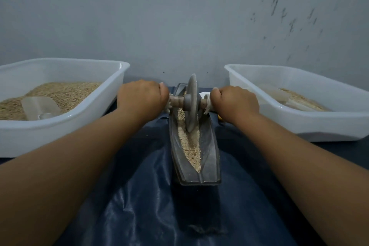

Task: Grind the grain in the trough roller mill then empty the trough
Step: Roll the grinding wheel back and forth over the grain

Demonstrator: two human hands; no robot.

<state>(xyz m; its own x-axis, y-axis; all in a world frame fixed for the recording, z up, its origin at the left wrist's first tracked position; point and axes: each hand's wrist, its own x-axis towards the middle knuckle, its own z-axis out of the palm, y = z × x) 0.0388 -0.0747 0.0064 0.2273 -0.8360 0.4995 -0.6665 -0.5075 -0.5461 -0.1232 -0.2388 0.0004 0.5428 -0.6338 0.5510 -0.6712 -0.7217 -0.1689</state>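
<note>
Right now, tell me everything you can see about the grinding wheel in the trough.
The grinding wheel is a thin grey disc, stone or metal by its look, standing upright on edge in the far half of the long dark trough. Its lower rim sits in the crushed grain. A wooden axle runs through its hub; the left hand and right hand grip its two ends.
</note>
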